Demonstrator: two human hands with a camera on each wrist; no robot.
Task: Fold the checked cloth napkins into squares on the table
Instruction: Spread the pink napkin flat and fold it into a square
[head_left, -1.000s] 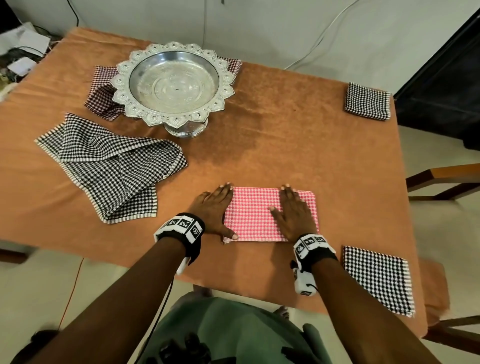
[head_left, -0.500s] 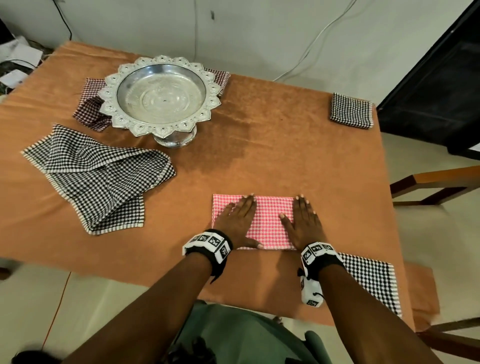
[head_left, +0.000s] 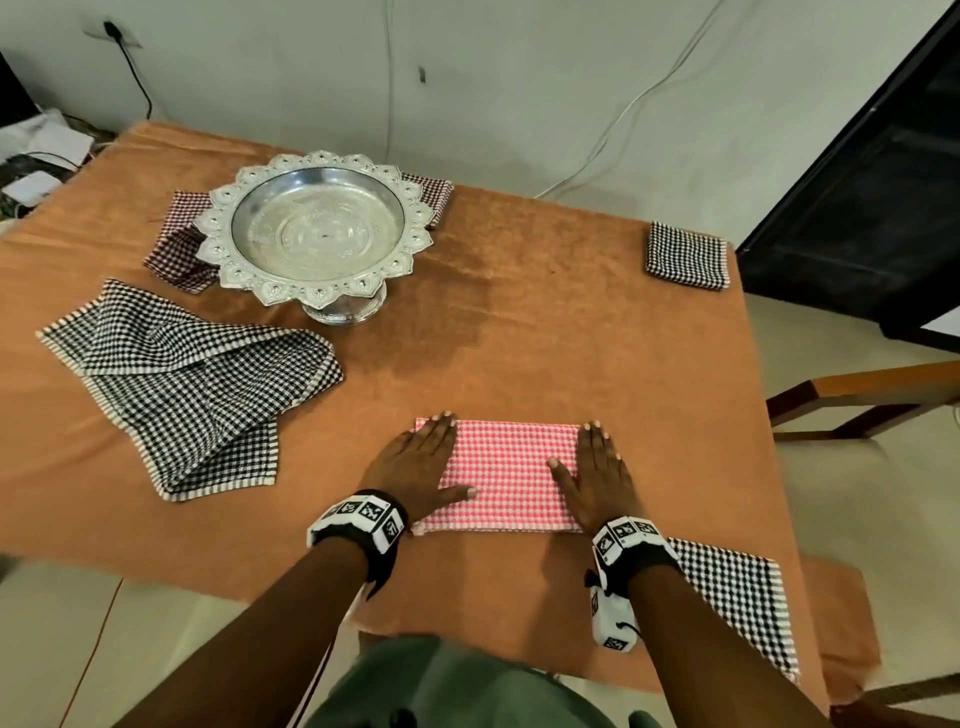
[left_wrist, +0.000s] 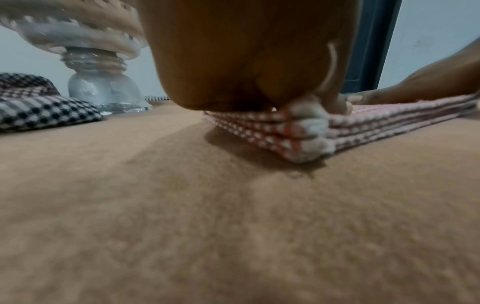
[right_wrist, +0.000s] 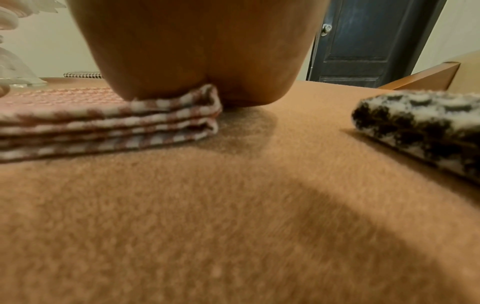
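A pink checked napkin (head_left: 506, 475) lies folded into a layered rectangle near the table's front edge. My left hand (head_left: 421, 462) presses flat on its left end, and my right hand (head_left: 597, 475) presses flat on its right end, fingers straight. The left wrist view shows the napkin's stacked layers (left_wrist: 298, 133) under my palm (left_wrist: 246, 57); the right wrist view shows the stacked layers of the same napkin (right_wrist: 109, 123) under my right palm (right_wrist: 197, 47). A loose black checked napkin (head_left: 192, 384) lies crumpled at the left. A dark red checked napkin (head_left: 179, 244) lies partly under the silver bowl.
A silver pedestal bowl (head_left: 317, 234) stands at the back left. Folded black checked squares lie at the back right corner (head_left: 685, 254) and at the front right (head_left: 737, 587). An orange cloth (head_left: 545, 322) covers the table. A wooden chair (head_left: 872, 395) stands to the right.
Both hands have slid apart over the pink napkin, from its middle out to its left and right ends. The head view has shifted.
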